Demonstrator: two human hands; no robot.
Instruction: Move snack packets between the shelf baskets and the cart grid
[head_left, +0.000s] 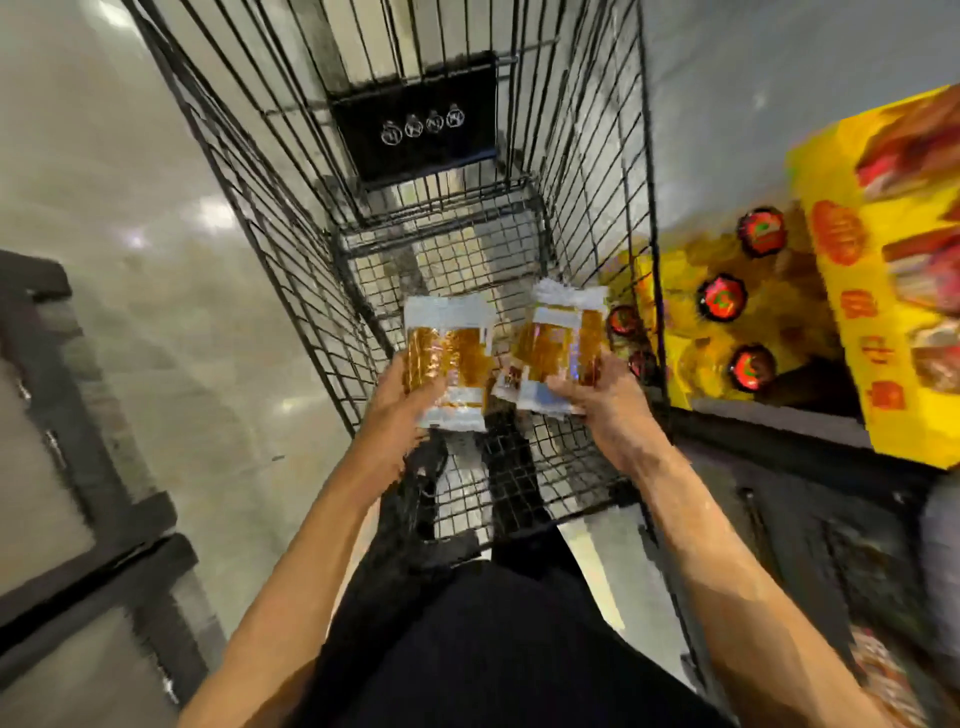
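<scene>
Asker: Writing on the packets, can you read it?
Looker: No, it is too blurry. The left packet is white with a gold middle. So is the right packet.
Asker: Where are they?
Looker: Over the cart grid, held up. The left grip is curled round one. The right grip is curled round the other. Maybe a small one pokes out under it, but I cannot tell.
Asker: Any other words?
Looker: A black plate in the cart has four white round signs. A yellow box on the right has red letters, too blurry to read. The edge cuts it off.
</scene>
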